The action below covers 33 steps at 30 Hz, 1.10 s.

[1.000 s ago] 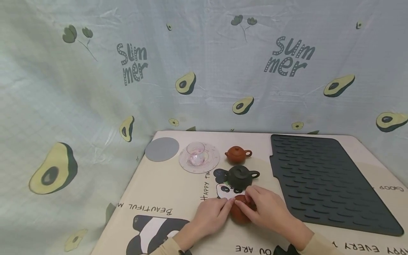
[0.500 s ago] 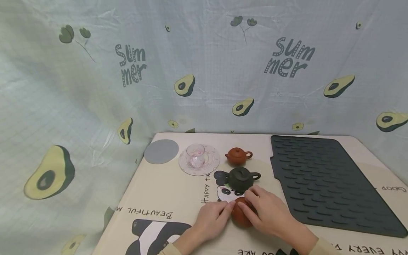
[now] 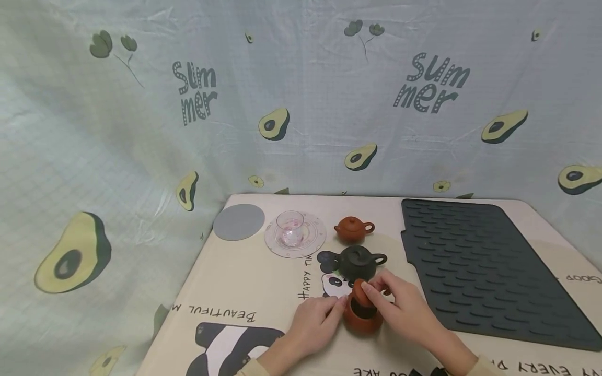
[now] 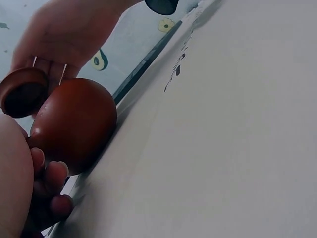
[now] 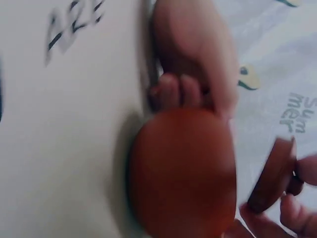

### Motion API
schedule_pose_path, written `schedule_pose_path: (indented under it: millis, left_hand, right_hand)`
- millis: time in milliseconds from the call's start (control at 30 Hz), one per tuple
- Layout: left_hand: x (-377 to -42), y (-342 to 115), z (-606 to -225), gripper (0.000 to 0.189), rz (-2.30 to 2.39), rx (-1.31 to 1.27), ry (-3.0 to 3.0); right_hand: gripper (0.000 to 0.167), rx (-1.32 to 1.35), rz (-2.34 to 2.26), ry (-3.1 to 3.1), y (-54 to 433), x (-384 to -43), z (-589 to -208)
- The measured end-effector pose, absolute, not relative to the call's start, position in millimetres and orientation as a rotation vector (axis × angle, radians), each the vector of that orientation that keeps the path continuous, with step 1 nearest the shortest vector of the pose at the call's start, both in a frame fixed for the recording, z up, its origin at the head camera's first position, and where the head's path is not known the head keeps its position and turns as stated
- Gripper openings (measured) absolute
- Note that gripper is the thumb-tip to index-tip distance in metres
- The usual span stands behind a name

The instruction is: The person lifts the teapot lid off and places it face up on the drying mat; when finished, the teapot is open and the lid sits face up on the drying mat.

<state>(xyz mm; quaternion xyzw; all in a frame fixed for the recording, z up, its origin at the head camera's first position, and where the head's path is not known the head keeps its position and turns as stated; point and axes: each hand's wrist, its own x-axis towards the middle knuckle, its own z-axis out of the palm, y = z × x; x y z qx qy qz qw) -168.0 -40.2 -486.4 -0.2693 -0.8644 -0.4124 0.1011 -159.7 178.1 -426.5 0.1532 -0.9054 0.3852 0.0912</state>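
A reddish-brown clay teapot [image 3: 364, 325] stands near the front of the table, its dark opening uncovered. My left hand [image 3: 314, 322] is at its left side, and in the left wrist view the curled fingers [image 4: 56, 173] hold it by the short spout. With thumb and fingertips my right hand [image 3: 402, 305] pinches the teapot lid [image 3: 360, 293] by its knob. The lid is tilted over the opening, its hollow underside showing in the left wrist view. In the right wrist view the lid [image 5: 273, 176] appears apart from the round teapot body [image 5: 183, 173].
Just behind are a black teapot [image 3: 356, 262] and a smaller reddish-brown teapot [image 3: 351, 230]. A clear glass cup [image 3: 290, 230] stands on a patterned saucer [image 3: 275, 245], beside a grey round mat [image 3: 239, 222]. A dark ridged mat [image 3: 489, 271] covers the right side.
My right hand has lifted the lid off the teapot and tilted it, exposing the opening. The left hand stays at the teapot's left side.
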Motion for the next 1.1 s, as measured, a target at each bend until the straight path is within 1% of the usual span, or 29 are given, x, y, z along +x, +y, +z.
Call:
schedule_pose_path:
  millis: [167, 400, 467, 533, 567, 633, 767, 867, 1000, 1100]
  left_hand:
    - [-168, -39, -487, 0.048, -1.204, -0.807, -2.542]
    - [-168, -39, -486, 0.048, -1.214, -0.809, -2.527]
    - [-168, -39, -486, 0.048, -1.212, -0.807, -2.526]
    - [-168, -39, -485, 0.048, -1.206, -0.806, -2.526]
    - [-168, -39, -486, 0.048, -1.203, -0.806, -2.527]
    - [-168, -40, -486, 0.048, -1.195, -0.803, -2.52]
    - [-167, -41, -485, 0.047, -1.198, -0.795, -2.512]
    - [-167, -41, -485, 0.047, -1.207, -0.793, -2.515]
    - [-168, -40, -485, 0.047, -1.209, -0.801, -2.515]
    - [-168, -39, -486, 0.047, -1.205, -0.806, -2.51]
  right_hand:
    - [0.027, 0.202, 1.587, -2.595, 178, -161, -421]
    - [0.034, 0.042, 2.21, -2.415, 184, -164, -415]
    - [0.039, 0.016, 2.347, -2.358, 186, -165, -414]
    - [0.043, 0.025, 2.494, -2.273, 189, -165, -413]
    - [0.043, 0.027, 2.566, -2.227, 190, -165, -413]
    - [0.04, 0.096, 2.702, -2.135, 194, -166, -415]
    - [0.028, 0.285, 2.927, -1.965, 200, -167, -418]
    - [0.028, 0.395, 3.05, -1.839, 201, -167, -419]
    - [0.032, 0.426, 3.228, -1.646, 204, -166, -421]
    - [0.033, 0.387, 3.317, -1.556, 206, -165, -422]
